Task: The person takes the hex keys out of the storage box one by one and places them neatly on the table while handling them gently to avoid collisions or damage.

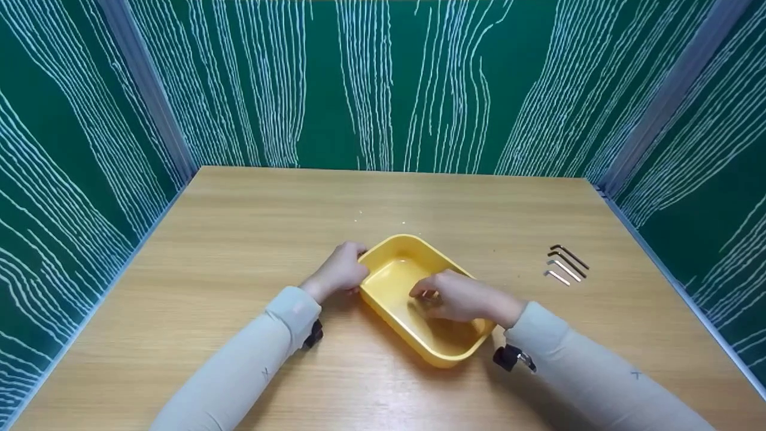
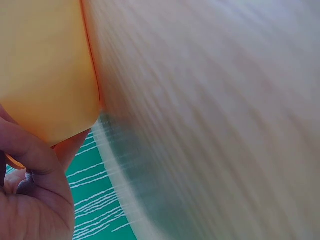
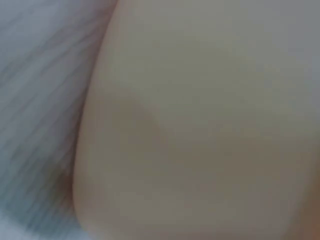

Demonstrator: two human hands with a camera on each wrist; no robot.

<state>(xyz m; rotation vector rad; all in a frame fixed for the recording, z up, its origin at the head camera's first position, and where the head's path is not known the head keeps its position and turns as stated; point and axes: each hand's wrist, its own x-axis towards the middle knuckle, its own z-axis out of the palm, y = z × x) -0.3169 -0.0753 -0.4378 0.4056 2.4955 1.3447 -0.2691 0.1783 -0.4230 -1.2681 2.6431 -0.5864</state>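
A yellow plastic tub [image 1: 383,281] sits turned at an angle on the wooden table. At its left corner my left hand [image 1: 341,269] grips the wall. The left wrist view shows the curled fingers of that hand [image 2: 35,185] against the end of the tub [image 2: 50,65]. My right hand [image 1: 461,296] reaches down inside the tub with bent fingers over its floor. Whether those fingers pinch anything is hidden by the hand. In the right wrist view, only the blurred outer wall of the tub [image 3: 190,125] fills most of the picture.
Several L-shaped hex keys [image 1: 565,264], some dark and some silvery, lie side by side on the table [image 1: 269,209] to the right of the tub. Tiny pale specks dot the wood behind it. Green panels [image 1: 326,90] with white wavy lines enclose the back and sides.
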